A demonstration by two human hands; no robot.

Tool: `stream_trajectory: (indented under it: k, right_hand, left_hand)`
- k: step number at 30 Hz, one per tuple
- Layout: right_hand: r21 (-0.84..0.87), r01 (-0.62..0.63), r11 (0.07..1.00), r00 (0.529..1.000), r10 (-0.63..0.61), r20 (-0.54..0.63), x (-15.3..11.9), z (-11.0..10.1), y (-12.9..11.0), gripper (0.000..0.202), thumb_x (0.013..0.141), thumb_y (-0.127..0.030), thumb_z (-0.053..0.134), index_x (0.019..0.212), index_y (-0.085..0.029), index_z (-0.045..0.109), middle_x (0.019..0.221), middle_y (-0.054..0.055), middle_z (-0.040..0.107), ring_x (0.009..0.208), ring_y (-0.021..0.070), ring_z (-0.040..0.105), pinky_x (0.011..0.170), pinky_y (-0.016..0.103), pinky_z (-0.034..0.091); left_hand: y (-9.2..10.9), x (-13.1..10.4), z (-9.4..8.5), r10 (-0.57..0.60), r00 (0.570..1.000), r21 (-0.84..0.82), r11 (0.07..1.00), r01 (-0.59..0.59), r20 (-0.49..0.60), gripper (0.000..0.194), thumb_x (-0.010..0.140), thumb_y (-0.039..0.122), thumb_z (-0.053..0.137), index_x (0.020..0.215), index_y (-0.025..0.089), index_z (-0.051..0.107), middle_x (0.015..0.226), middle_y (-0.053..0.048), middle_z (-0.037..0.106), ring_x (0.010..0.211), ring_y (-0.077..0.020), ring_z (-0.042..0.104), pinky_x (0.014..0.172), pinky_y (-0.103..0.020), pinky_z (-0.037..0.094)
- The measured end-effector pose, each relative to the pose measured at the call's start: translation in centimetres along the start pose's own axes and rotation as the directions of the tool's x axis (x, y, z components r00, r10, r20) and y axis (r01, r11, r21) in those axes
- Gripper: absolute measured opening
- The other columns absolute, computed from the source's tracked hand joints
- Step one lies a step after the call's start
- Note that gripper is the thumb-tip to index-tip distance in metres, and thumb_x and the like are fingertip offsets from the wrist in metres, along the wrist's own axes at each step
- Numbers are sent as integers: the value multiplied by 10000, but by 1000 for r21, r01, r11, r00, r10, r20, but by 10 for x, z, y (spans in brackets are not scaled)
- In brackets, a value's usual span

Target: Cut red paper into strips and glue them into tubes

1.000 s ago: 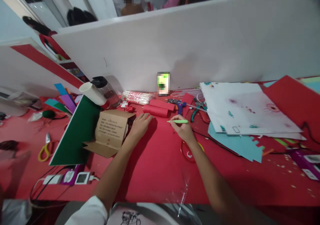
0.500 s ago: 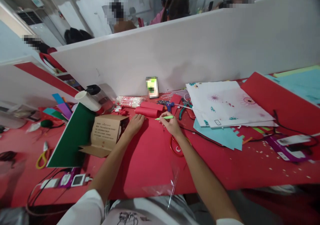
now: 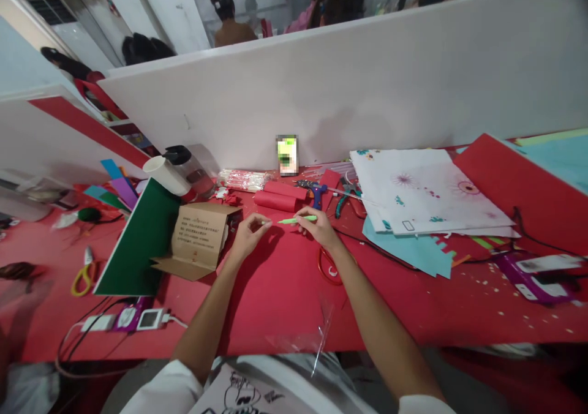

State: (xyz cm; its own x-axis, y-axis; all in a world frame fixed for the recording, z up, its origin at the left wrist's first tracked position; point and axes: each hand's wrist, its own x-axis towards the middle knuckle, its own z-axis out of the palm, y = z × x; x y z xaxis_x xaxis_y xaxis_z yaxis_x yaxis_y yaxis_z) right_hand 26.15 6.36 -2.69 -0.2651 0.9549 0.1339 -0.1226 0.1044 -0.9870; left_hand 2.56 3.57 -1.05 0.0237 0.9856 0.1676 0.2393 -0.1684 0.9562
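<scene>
In my right hand (image 3: 319,229) is a light green pen (image 3: 287,221), its tip pointing left. My left hand (image 3: 250,233) faces it across a small gap, thumb and fingers pinched. A small greenish bit shows at those fingertips, too tiny to name. Both hands are over red paper (image 3: 275,285) on the table. Just behind them lies rolled red paper (image 3: 278,199). A red-handled tool (image 3: 327,270), perhaps scissors, lies partly hidden by my right forearm.
On the left stand an open cardboard box (image 3: 195,242), a green board (image 3: 138,242), a paper cup (image 3: 165,175) and yellow-handled scissors (image 3: 83,278). A blue glue gun (image 3: 316,193), pliers (image 3: 346,199) and printed white sheets (image 3: 422,187) lie to the right. A white partition (image 3: 344,89) closes the back.
My left hand has lifted from the red paper and its fingers have closed into a pinch. The pen stays in my right hand. The whole view has shifted slightly.
</scene>
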Motion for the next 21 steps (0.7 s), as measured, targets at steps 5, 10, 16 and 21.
stream_trajectory:
  k: [5, 10, 16, 21]
  right_hand:
    - [-61, -5, 998, 1000, 7, 31, -1, 0, 1, 281, 871, -490, 691, 885, -209, 688, 693, 13, 714, 548, 132, 601, 472, 226, 447]
    - [-111, -19, 994, 998, 25, 53, -3, 1, -4, 272, 885, -467, 681, 888, -196, 695, 636, -11, 665, 512, 119, 563, 464, 223, 416]
    - [-181, -44, 983, 992, 65, 112, -9, 11, -13, 278, 898, -474, 666, 950, -204, 704, 655, -17, 643, 547, 132, 573, 496, 239, 443]
    - [-103, -98, 990, 975, 116, 190, -18, 28, -16, 286, 932, -517, 617, 984, -255, 516, 688, -50, 629, 559, 124, 563, 505, 222, 426]
  left_hand:
    - [-7, -6, 8, -63, 998, -104, 993, 60, -26, 300, 764, 452, 808, 855, 196, 680, 865, -48, 734, 832, -189, 691, 863, -369, 554]
    - [-9, -6, 8, -73, 997, -110, 991, 72, 0, 317, 758, 464, 814, 849, 194, 676, 859, -50, 734, 834, -191, 695, 844, -355, 557]
    - [-6, -13, 12, -51, 997, -48, 997, 54, 53, 312, 796, 478, 766, 866, 194, 657, 862, -44, 721, 833, -195, 683, 812, -338, 557]
    - [1, -21, 22, -7, 989, 63, 998, -2, 147, 260, 903, 432, 671, 998, 193, 705, 968, -66, 738, 881, -203, 681, 823, -341, 544]
